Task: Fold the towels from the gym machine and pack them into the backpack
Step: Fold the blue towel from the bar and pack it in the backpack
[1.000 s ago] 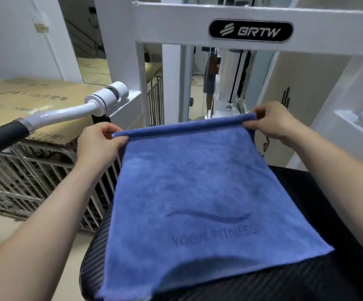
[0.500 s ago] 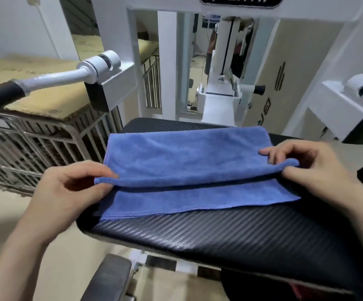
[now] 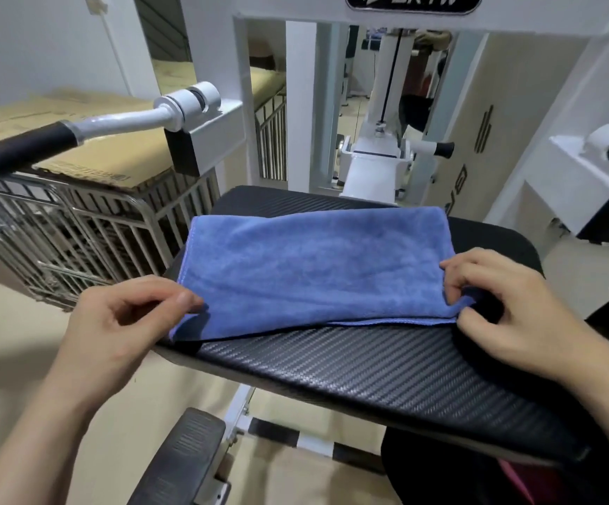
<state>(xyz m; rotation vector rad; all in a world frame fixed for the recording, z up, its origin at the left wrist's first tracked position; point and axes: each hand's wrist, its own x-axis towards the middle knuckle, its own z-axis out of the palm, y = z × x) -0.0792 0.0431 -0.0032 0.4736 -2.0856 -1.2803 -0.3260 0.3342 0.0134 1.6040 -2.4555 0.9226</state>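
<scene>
1. The blue towel (image 3: 313, 271) lies at the centre of the frame on the black pad (image 3: 386, 369) of the gym machine. It is doubled over once, with its long edges meeting along the side nearest me. At the right, the lower layer shows just past the upper one.
2. My left hand (image 3: 113, 329), lower left of the frame, pinches the towel's near left corner between thumb and forefinger. That corner sits raised off the pad.
3. My right hand (image 3: 507, 311), right of centre, grasps the near right corner, with fingers curled over the upper layer and the thumb below it.
4. Progress: I judge the first fold made. At least one more fold looks needed before the towel is compact enough to pack.
5. Packing is not begun, as far as I can see. A dark shape (image 3: 477, 475) with a trace of pink sits in the lower right corner beneath the pad, but I cannot tell whether it is the backpack. No other towel is in view.
</scene>
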